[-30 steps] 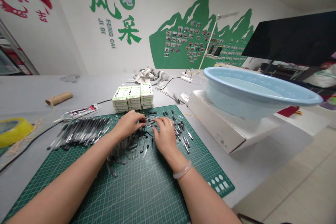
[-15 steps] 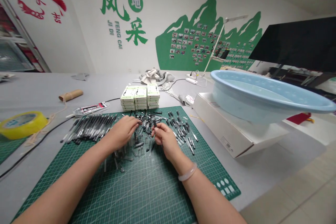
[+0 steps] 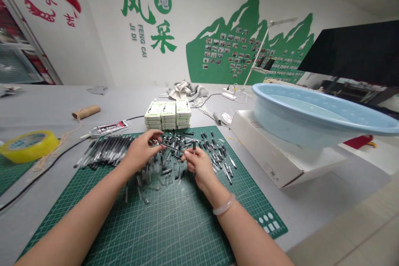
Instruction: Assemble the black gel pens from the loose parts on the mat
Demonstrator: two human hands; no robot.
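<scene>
My left hand (image 3: 144, 150) pinches a thin dark pen refill (image 3: 170, 146), which slants down to the right towards my other hand. In the fingers of my right hand (image 3: 201, 167) a dark pen part (image 3: 194, 146) stands upright, its lower portion mostly covered by the hand. The refill's far tip is close to the right fingertips; whether they touch I cannot tell. Under and between the hands lie loose clear and black pen parts (image 3: 166, 171). A dense row of black-ended pens (image 3: 107, 149) is left of my left hand, and more pen parts (image 3: 218, 153) are scattered to the right.
All this lies on a green cutting mat (image 3: 174, 224). Stacked small boxes (image 3: 168, 115) stand behind it. A light-blue basin (image 3: 289, 120) rests on a white carton (image 3: 271, 158) at right. Yellow tape (image 3: 29, 145), a plastic packet (image 3: 109, 129) and a cable are at left.
My left hand has lifted from the pile with a refill now showing in its fingers. My right hand has shifted slightly right, its pen part more upright.
</scene>
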